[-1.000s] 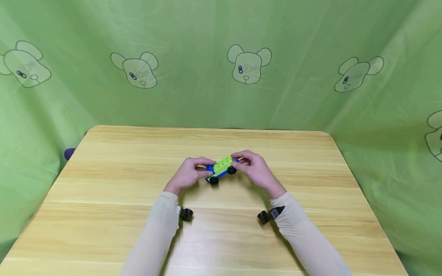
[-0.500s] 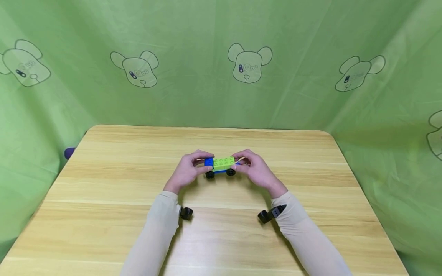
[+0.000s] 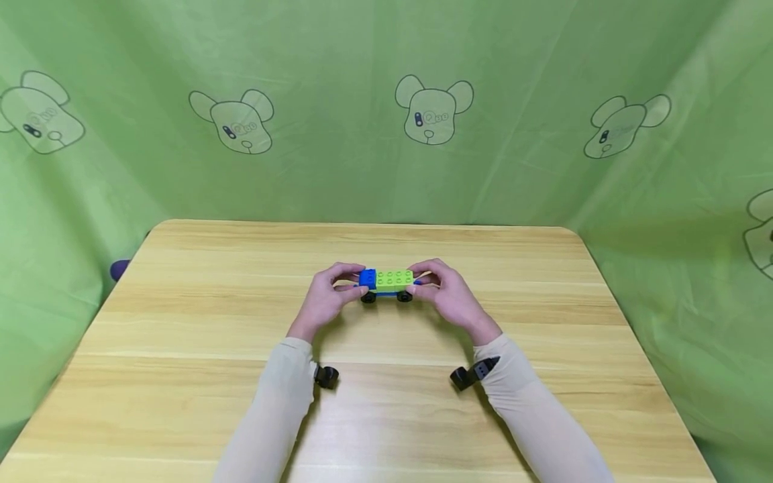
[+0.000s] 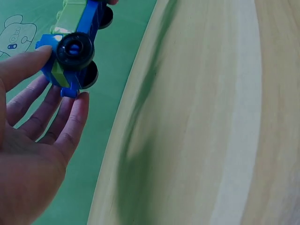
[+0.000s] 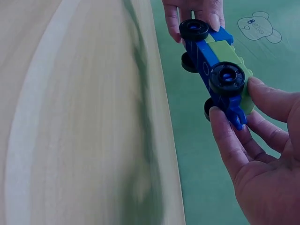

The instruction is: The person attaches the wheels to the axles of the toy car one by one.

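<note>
A toy truck of building blocks (image 3: 394,279) is held up between both hands above the table. It has a blue block at its left end, lime-green studded blocks along the rest, a blue base and black wheels. My left hand (image 3: 323,295) grips the blue end, thumb on the near side. The lime end is pinched by my right hand (image 3: 449,292). From the right wrist view, a blue hook (image 5: 238,120) sticks out of the truck's end by the right fingers. In the left wrist view a black wheel (image 4: 75,50) faces the camera near the left thumb.
The wooden table (image 3: 386,416) spreads out below the hands. Behind it and at its sides hangs a green curtain (image 3: 338,181) with mouse-head prints. Something purple (image 3: 119,270) shows past the table's left edge. Small black cameras (image 3: 327,377) sit on both wrists.
The truck has turned from a slant, its left end lower, to level across the view, and has risen slightly in the picture. My left hand has shifted up with it; both hands keep their hold.
</note>
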A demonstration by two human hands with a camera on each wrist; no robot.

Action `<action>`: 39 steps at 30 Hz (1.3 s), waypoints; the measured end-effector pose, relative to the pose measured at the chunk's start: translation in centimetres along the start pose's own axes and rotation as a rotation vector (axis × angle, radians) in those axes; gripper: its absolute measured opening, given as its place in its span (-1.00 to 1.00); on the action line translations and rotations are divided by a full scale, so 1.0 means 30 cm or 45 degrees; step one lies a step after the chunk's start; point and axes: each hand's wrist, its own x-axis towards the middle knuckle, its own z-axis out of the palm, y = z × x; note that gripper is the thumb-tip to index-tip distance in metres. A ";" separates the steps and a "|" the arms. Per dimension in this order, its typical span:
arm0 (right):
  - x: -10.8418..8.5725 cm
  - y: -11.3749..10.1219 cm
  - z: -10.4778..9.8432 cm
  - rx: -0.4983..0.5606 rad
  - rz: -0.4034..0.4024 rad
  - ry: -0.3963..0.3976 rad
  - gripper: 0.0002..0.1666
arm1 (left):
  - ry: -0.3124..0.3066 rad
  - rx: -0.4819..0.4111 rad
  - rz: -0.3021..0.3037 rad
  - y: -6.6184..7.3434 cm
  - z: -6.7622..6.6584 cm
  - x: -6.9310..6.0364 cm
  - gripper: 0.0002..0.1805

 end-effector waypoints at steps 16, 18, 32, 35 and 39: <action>0.063 -0.002 0.008 -0.157 -0.001 0.118 -0.51 | 0.052 0.112 0.039 0.027 -0.013 0.061 -0.53; 0.081 -0.001 0.007 -0.162 0.006 0.116 -0.50 | 0.062 0.152 0.050 0.023 -0.017 0.081 -0.53; 0.223 0.040 0.003 -0.099 0.043 0.119 -0.49 | 0.150 0.267 -0.022 -0.019 -0.029 0.213 -0.50; 0.248 0.057 0.005 -0.077 0.057 0.120 -0.51 | 0.157 0.308 -0.067 -0.028 -0.031 0.233 -0.50; 0.270 0.080 0.006 -0.081 0.076 0.122 -0.52 | 0.139 0.371 -0.104 -0.027 -0.028 0.254 -0.52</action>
